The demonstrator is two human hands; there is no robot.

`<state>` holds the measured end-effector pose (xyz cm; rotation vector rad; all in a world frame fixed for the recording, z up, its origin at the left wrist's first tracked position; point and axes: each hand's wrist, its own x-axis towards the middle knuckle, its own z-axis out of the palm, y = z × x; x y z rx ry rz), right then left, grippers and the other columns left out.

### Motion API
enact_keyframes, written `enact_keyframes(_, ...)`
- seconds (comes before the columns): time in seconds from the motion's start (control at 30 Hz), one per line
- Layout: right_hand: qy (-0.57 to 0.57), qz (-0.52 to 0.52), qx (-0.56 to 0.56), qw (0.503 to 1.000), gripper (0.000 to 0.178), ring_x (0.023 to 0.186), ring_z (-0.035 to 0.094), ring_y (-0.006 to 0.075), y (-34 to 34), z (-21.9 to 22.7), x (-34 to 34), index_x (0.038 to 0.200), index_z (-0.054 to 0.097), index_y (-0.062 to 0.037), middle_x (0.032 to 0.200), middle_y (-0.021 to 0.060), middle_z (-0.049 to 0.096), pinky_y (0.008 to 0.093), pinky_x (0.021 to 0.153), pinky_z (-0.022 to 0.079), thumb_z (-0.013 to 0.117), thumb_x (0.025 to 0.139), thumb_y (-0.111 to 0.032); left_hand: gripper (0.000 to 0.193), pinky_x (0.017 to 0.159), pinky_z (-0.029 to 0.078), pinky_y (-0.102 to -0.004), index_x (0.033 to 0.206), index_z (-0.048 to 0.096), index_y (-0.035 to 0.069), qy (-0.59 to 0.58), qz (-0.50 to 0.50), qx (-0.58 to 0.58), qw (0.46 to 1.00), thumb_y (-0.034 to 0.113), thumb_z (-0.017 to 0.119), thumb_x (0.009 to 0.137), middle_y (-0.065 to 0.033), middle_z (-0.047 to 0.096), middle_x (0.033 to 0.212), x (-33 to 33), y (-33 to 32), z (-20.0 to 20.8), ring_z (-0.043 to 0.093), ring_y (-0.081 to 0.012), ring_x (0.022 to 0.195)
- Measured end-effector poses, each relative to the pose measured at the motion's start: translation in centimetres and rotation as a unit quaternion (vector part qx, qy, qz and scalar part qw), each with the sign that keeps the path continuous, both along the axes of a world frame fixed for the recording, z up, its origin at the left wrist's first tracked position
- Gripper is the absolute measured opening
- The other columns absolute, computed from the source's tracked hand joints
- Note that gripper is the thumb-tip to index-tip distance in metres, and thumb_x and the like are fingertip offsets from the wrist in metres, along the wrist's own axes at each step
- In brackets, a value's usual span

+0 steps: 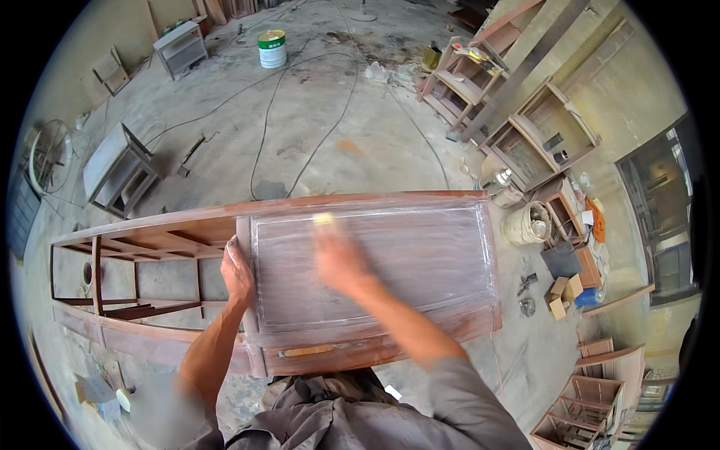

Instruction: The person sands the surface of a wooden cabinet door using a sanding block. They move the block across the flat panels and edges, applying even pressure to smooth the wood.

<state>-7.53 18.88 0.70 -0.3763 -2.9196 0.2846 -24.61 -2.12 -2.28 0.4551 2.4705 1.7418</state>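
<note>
On a dusty workshop floor, the left hand is gripping the wooden panel's edge while the blurred right hand is pressing a yellow sanding pad; sanding seems midway, steady strokes needed.

A dusty grey concrete floor fills the workshop, with black cables snaking across it. At twelve o'clock stands a white and green paint bucket. Unfinished wooden cabinet frames lean along the wall from one to three o'clock. A small grey cabinet sits at eleven o'clock. Daylight is even.
</note>
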Motion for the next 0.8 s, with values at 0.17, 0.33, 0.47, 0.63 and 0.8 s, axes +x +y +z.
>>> enact_keyframes(0.17, -0.039, -0.337, 0.024, 0.94, 0.063, 0.125, 0.06, 0.0414, 18.0, -2.3, 20.6, 0.148, 0.046, 0.0099, 0.139, 0.0309, 0.059, 0.0526, 0.104, 0.048, 0.063, 0.096, -0.021, 0.053, 0.092, 0.049, -0.0427, 0.134, 0.061, 0.0, -0.017, -0.017, -0.067, 0.997, 0.042, 0.038, 0.112, -0.0241, 0.069, 0.11, 0.6, 2.0, 1.3, 0.065, -0.0333, 0.102)
enact_keyframes(0.33, 0.055, -0.171, -0.065, 0.982, 0.055, 0.136, 0.05, 0.0463, -2.0, -0.2, 3.5, 0.136, 0.055, 0.0156, 0.14, 0.0332, 0.057, 0.0545, 0.115, 0.038, 0.06, 0.089, -0.014, 0.053, 0.097, 0.048, -0.0414, 0.133, 0.062, -0.001, 0.016, 0.008, -0.052, 0.999, 0.042, 0.038, 0.112, -0.0225, 0.07, 0.114, -0.1, 0.6, 0.5, 0.065, -0.0328, 0.106)
enact_keyframes(0.47, 0.143, -0.004, -0.055, 0.988, 0.057, 0.146, 0.04, 0.0441, -12.1, -0.4, -4.2, 0.142, 0.05, 0.0153, 0.148, 0.0322, 0.051, 0.0508, 0.124, 0.028, 0.049, 0.094, -0.015, 0.056, 0.101, 0.048, -0.0415, 0.133, 0.064, -0.002, 0.046, -0.032, -0.019, 0.998, 0.042, 0.037, 0.112, -0.0222, 0.07, 0.12, -1.7, 0.7, -2.1, 0.065, -0.0324, 0.111)
enact_keyframes(0.63, 0.014, -0.172, 0.037, 0.984, 0.043, 0.132, 0.057, 0.0395, 6.3, -0.6, 14.0, 0.134, 0.062, 0.0031, 0.135, 0.0246, 0.063, 0.053, 0.111, 0.046, 0.058, 0.096, -0.017, 0.054, 0.096, 0.048, -0.0424, 0.13, 0.062, -0.003, 0.0, -0.011, -0.056, 0.998, 0.041, 0.037, 0.112, -0.0212, 0.069, 0.111, -0.5, 0.1, 0.6, 0.063, -0.0331, 0.102)
enact_keyframes(0.8, -0.085, -0.283, 0.06, 0.954, 0.044, 0.117, 0.065, 0.0373, 6.7, -3.9, 16.7, 0.132, 0.061, 0.0077, 0.127, 0.0278, 0.065, 0.048, 0.103, 0.049, 0.059, 0.095, -0.015, 0.048, 0.087, 0.047, -0.0445, 0.122, 0.059, -0.004, 0.051, -0.025, -0.064, 0.996, 0.038, 0.039, 0.112, -0.0226, 0.065, 0.099, -0.4, 0.6, -0.5, 0.058, -0.0331, 0.088)
